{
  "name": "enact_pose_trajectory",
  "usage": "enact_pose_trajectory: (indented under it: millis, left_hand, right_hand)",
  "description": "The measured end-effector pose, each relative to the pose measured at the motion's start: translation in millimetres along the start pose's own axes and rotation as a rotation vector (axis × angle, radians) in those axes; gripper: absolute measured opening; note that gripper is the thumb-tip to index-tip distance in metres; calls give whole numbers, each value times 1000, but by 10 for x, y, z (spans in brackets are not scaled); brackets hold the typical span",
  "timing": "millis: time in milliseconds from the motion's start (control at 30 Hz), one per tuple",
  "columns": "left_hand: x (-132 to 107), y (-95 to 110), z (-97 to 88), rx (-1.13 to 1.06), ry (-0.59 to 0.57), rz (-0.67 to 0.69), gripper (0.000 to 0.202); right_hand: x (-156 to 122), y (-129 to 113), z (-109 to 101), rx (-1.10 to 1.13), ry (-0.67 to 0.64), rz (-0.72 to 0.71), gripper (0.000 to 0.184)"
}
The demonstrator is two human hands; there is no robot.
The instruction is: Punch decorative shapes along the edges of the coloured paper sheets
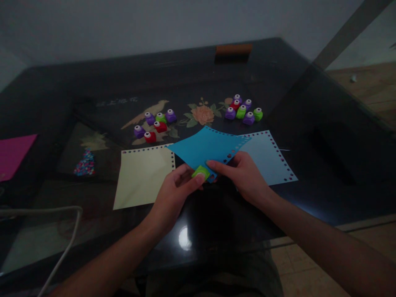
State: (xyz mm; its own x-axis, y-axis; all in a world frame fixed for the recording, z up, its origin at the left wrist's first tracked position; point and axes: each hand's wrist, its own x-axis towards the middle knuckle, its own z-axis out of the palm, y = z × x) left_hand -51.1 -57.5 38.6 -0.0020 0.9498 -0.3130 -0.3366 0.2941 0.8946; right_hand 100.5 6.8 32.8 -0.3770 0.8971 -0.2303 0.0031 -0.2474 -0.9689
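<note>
A green craft punch [201,172] sits in my left hand [176,187], whose thumb presses on its top. The near corner of a bright blue sheet of paper [206,144] is at the punch. My right hand [243,173] pinches that sheet by its near right edge, thumb on top. Punched holes run along two of its edges. Beneath it to the left lies a pale yellow sheet [139,177] with holes along its top and right edges. A light blue sheet [267,159], also edged with holes, lies partly under my right hand.
Several purple, green and red punches [160,126] stand at the left back, and another group of punches [242,110] at the right back. A small heap of punched bits [85,162], a pink sheet [15,156] and a white cable [74,227] are on the left. A brown object [233,50] lies at the far edge.
</note>
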Motion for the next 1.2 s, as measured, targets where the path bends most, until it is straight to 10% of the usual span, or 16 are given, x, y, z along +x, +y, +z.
enact_pose_trajectory:
  millis: [1200]
  left_hand:
    - [-12,-4,-4,-12,-35,23,28]
  right_hand:
    - [-20,-46,1,-106,3,-54,27]
